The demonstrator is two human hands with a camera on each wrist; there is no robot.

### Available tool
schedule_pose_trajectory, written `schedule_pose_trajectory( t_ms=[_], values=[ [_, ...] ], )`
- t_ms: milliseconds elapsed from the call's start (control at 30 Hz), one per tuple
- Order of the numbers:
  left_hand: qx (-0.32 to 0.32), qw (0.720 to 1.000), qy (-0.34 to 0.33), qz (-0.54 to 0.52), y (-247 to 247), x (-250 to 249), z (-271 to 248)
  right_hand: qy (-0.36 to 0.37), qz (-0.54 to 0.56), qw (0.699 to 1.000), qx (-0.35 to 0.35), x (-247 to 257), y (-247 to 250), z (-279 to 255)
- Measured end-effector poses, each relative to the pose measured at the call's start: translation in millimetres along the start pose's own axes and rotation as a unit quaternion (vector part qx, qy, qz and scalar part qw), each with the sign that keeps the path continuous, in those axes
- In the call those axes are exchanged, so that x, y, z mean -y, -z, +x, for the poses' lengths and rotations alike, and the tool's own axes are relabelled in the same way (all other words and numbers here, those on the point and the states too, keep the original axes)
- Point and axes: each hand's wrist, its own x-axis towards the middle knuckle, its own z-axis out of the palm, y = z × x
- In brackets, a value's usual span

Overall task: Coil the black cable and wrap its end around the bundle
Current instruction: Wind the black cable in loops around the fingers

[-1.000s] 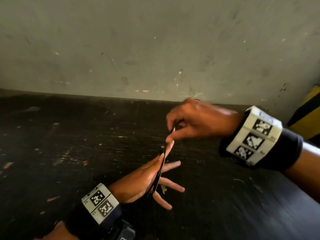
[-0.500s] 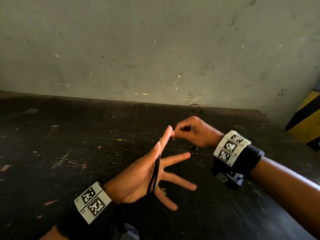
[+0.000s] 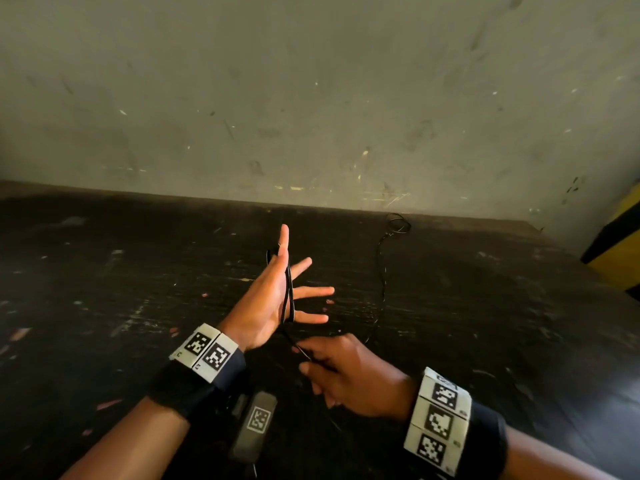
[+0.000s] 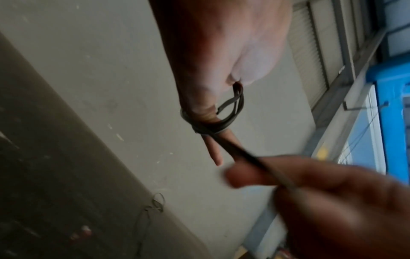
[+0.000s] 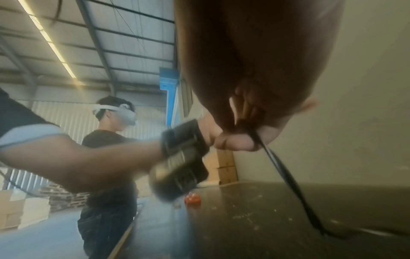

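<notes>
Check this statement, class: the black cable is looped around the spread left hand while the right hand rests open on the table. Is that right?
Not quite. The black cable is looped around the spread left hand, but the right hand is not open on the table: it pinches the cable's running strand, as the head view shows.

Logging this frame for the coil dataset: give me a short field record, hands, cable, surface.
left hand: open, fingers spread, thin black cable looped around it
right hand: pinches the cable strand below the left hand
cable remainder: trails over the dark scuffed tabletop to a small tangle near the wall
coil state: a few loops on hand, end not yet wrapped
surface: dark tabletop against a grey wall
</notes>
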Motion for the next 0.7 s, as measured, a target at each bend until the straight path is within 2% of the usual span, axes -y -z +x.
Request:
schedule_pose_trajectory(
  t_ms=[100,233,400,566,700],
  values=[
    [0.008,0.998,0.018,0.057,9.4,7.3,-3.7,0.011,-0.06,0.998,-0.004,13.1,16.4,-6.7],
    [0.028,0.989,0.078,0.119,10.3,18.3,-13.8,0.068,-0.225,0.971,-0.037,33.8,56.0,-12.5],
    [0.102,0.98,0.112,0.132,1.2,27.0,-24.6,0.1,-0.325,0.94,-0.022,59.9,101.3,-10.5],
    [0.182,0.969,0.149,0.076,-14.0,24.5,-34.6,0.173,-0.311,0.934,-0.034,78.8,140.0,0.1],
    [0.23,0.96,0.157,0.029,-22.1,12.9,-39.7,0.164,-0.264,0.949,-0.052,69.6,152.1,12.0]
  ],
)
